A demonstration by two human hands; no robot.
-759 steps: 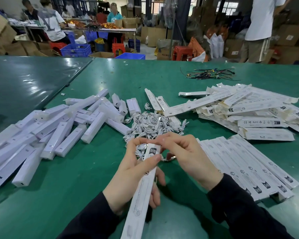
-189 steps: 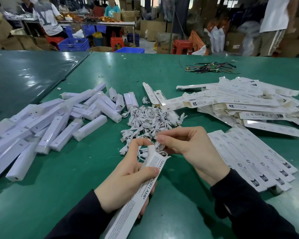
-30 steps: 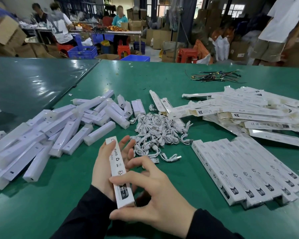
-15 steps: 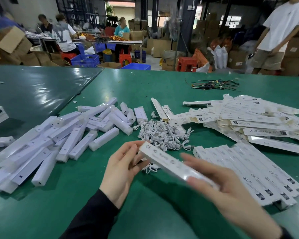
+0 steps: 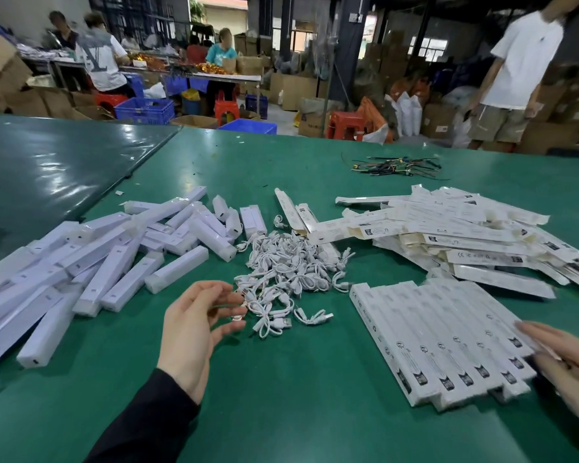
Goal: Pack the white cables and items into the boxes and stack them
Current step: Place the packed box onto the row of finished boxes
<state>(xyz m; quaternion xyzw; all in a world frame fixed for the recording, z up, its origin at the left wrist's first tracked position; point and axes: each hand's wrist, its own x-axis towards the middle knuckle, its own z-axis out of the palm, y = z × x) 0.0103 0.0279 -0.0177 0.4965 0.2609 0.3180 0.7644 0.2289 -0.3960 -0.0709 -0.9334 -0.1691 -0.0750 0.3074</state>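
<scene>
A CE mark shows on the packed boxes [image 5: 425, 332] my flat right hand [image 5: 569, 365] touches, while my loose left hand [image 5: 194, 329] hovers empty beside the white cables [image 5: 291, 272].

My green worktop [image 5: 315, 412] is smooth with a dull sheen. The long white cardboard boxes [image 5: 442, 339] are matt printed card. The white bar-shaped items [image 5: 114, 269] sit in glossy clear plastic film. The coiled white cables [image 5: 288, 272] look like smooth plastic with metal plugs.
</scene>
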